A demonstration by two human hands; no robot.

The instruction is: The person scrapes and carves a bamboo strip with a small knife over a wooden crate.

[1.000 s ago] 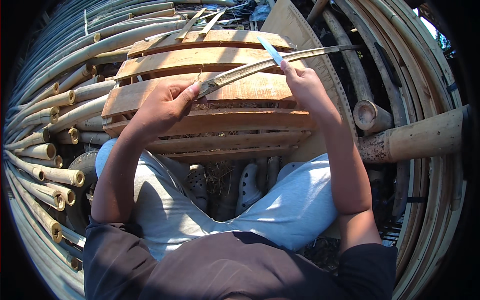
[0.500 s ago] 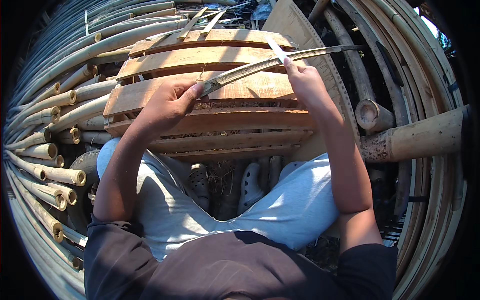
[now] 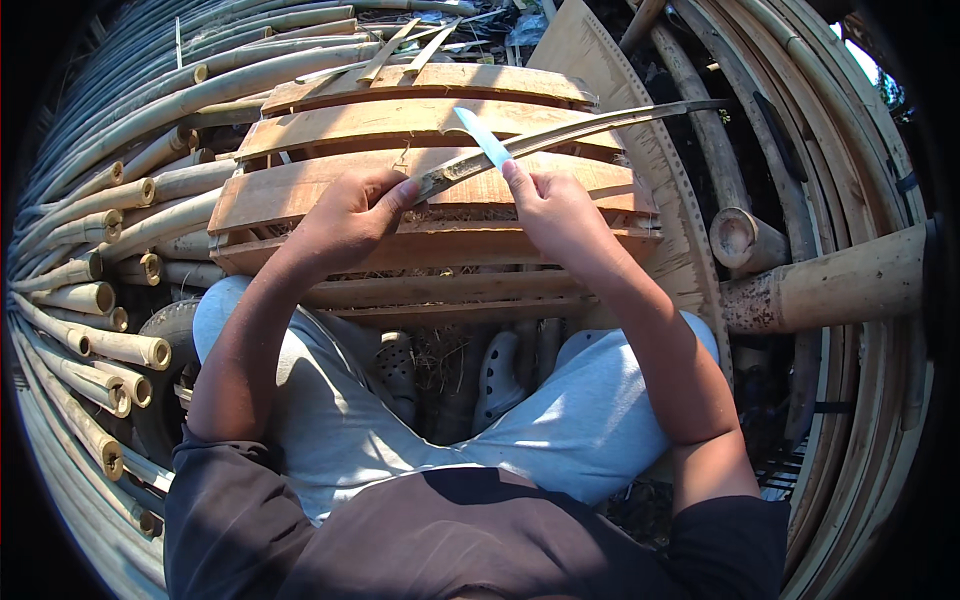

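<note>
My left hand (image 3: 362,212) is closed round the near end of a long split bamboo strip (image 3: 570,132), thumb on top. The strip slants up to the right above a slatted wooden crate (image 3: 330,190), its far end reaching past the crate. In my right hand (image 3: 550,205) is a knife (image 3: 482,137); its pale, bright blade crosses the strip a short way from my left hand and points up and left. A thin curled shaving (image 3: 455,130) stands beside the blade. The knife's handle is hidden in my fist.
Stacked bamboo poles (image 3: 130,345) fill the left side, cut ends towards me. Loose slats (image 3: 390,52) lie at the crate's far edge. On the right are a plywood sheet (image 3: 670,220), a thick bamboo pole (image 3: 850,278) and long bent strips (image 3: 880,400). A tyre (image 3: 165,330) is by my left knee.
My right hand and the knife have moved left and nearer to me along the strip, towards my left hand. A curled shaving now shows at the blade. My left hand has barely moved.
</note>
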